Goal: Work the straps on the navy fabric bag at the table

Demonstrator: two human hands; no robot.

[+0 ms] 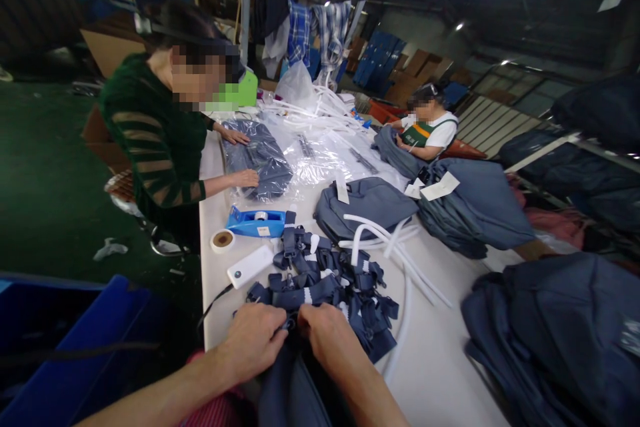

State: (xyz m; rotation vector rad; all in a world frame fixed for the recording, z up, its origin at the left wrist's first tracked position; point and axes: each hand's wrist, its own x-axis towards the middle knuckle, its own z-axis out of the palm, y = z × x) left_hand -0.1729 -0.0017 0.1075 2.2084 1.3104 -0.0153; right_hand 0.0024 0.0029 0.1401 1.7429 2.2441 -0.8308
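At the near edge of the table, my left hand [257, 340] is closed, its thumb and fingers pinching the upper edge of a dark blue-grey bag [293, 390]. Just to the right, my right hand [325, 333] is closed on the same bag's edge, fingers curled down. A small metal ring or hook shows between the two hands. The bag hangs below them, partly hidden by my right forearm. Directly beyond my hands lies a heap of folded dark straps [310, 287] with buckles and white bands.
White table [435, 347] holds a blue tape dispenser [257, 221], tape roll [222, 241], white device [250, 267], white tubes [407, 273] and bags [365, 207]. Bags [560, 333] are piled right. A person [155, 127] touches a plastic-wrapped bag [257, 160]; another person [425, 127] handles bags. Blue bin [85, 360] stands left.
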